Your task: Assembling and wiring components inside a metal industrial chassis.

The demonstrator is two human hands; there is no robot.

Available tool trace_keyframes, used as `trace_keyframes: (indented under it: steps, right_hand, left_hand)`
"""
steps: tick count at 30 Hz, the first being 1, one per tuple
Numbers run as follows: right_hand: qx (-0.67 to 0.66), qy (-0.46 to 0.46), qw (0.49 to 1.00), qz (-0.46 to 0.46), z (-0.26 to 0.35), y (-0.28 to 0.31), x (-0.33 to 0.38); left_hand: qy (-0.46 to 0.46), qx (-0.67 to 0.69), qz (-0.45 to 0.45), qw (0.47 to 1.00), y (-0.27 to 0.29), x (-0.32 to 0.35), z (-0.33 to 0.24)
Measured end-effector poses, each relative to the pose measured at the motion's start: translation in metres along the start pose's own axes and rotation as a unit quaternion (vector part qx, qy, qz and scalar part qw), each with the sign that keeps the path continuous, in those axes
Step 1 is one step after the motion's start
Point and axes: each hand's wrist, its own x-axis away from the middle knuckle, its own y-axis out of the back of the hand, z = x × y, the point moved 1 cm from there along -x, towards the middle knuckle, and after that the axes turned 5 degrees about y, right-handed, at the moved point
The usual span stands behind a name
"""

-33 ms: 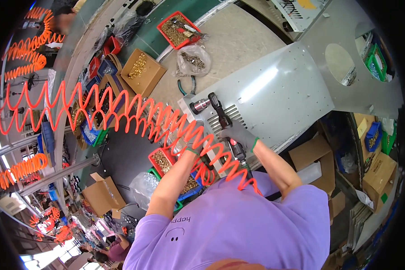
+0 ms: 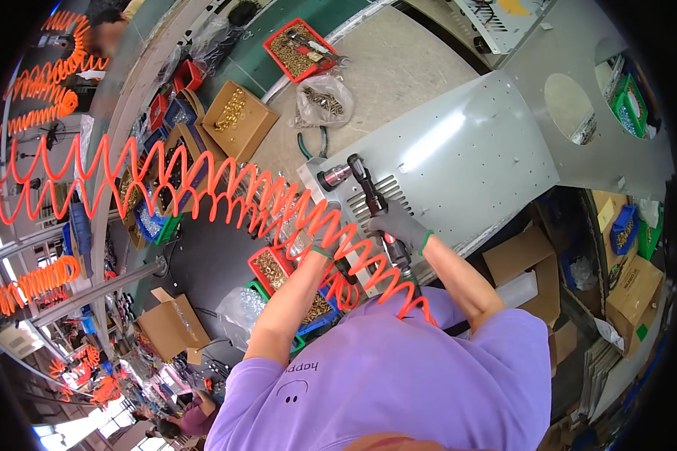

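Observation:
My right hand, in a grey glove, is closed around a black air ratchet wrench. The wrench lies over the slotted end of a grey sheet-metal panel. From its head a shiny socket points left to the panel's end edge. My left hand, also gloved, is at the panel's near left edge, behind loops of a red coiled air hose. Those loops hide its fingers, so what it touches is unclear. The hose runs from the far left toward the wrench's rear end by my waist.
Beyond the panel lie a red bin of screws, a plastic bag of hardware, pliers and a cardboard box of brass-coloured parts. Another red parts bin is beside my left forearm. An upright grey panel stands at right.

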Motion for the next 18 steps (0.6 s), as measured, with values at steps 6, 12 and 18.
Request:
trace_keyframes:
  steps: [6,12,18]
  right_hand:
    - [-0.004,-0.008,1.0,0.016,0.016,-0.002,0.005]
    - [-0.026,-0.011,0.999,0.018,0.007,0.003,0.0]
    - [-0.003,0.016,1.0,0.024,-0.004,0.002,0.001]
  left_hand:
    - [0.086,-0.125,-0.049,0.987,0.001,0.015,-0.048]
    - [0.08,-0.119,-0.022,0.989,0.006,-0.003,-0.008]
    - [0.099,0.138,0.079,0.982,-0.003,-0.007,0.028]
